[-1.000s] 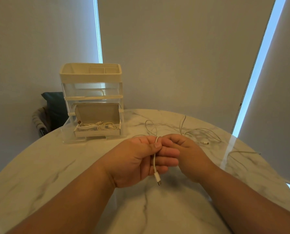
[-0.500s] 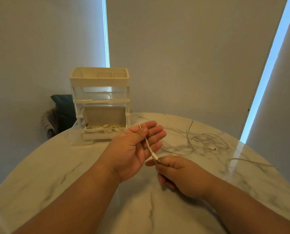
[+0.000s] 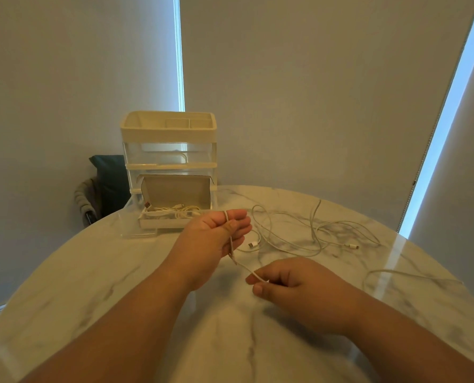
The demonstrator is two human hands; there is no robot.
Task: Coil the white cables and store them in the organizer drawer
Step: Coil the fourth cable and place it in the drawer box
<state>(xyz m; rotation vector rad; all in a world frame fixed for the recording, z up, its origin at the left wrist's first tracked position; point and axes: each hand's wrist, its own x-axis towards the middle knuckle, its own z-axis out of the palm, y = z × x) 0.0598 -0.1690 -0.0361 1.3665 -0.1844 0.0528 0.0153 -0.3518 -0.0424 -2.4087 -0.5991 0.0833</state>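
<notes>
Two hands on one white cable [image 3: 242, 266]: left hand [image 3: 213, 239] grip pinches it mid-frame, right hand [image 3: 293, 288] grip pinches it lower right, above the marble bench [image 3: 92, 286].

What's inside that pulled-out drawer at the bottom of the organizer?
A white box, lid up, with white cables bundled in it. Its front wall hides whatever lies under them.

The left hand [image 3: 208, 239] and right hand [image 3: 293, 286] are bare, on bare forearms [image 3: 125, 322], fingernails [image 3: 257, 289] trimmed short.
</notes>
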